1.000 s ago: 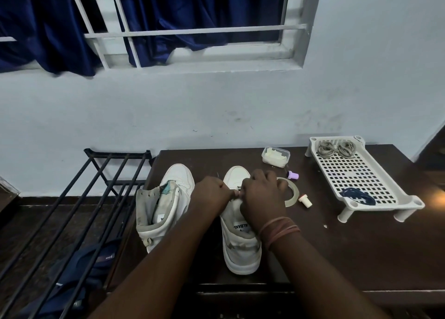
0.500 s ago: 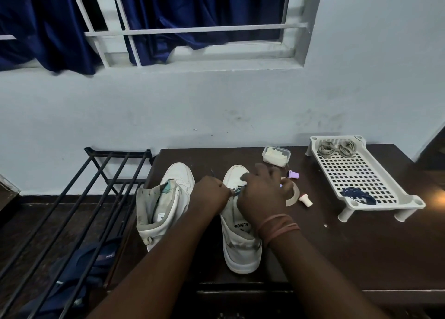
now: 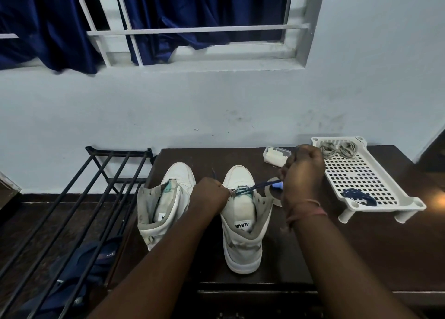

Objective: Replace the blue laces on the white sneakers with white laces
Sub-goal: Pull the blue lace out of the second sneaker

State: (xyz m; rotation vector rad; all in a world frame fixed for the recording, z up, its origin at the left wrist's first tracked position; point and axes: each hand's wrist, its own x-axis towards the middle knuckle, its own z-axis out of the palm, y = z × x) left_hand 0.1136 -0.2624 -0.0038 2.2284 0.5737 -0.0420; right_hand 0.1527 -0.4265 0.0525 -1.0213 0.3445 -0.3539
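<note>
Two white sneakers stand toes away from me on the dark table point(image 3: 361, 251). The left sneaker point(image 3: 166, 203) has no lace and gapes wide. On the right sneaker point(image 3: 243, 222), a blue lace point(image 3: 260, 186) runs taut from the lowest eyelets up to my right hand point(image 3: 303, 174), which grips it above and right of the shoe. My left hand point(image 3: 209, 193) pinches the shoe's left eyelet flap at the lace. A white perforated tray point(image 3: 361, 174) holds two coiled pale laces point(image 3: 337, 148) at its far end and a bundled blue lace point(image 3: 358, 195) at its near end.
A small clear box point(image 3: 274, 154) sits behind my right hand. A tape roll point(image 3: 272, 195) and a small purple-tipped piece point(image 3: 277, 186) lie between shoe and tray. A black metal rack point(image 3: 79, 198) stands left of the table, with a dark blue sandal point(image 3: 79, 270) beneath it.
My right hand has risen and moved right from the shoe's tongue, drawing the blue lace out taut. My left hand stays at the left eyelets.
</note>
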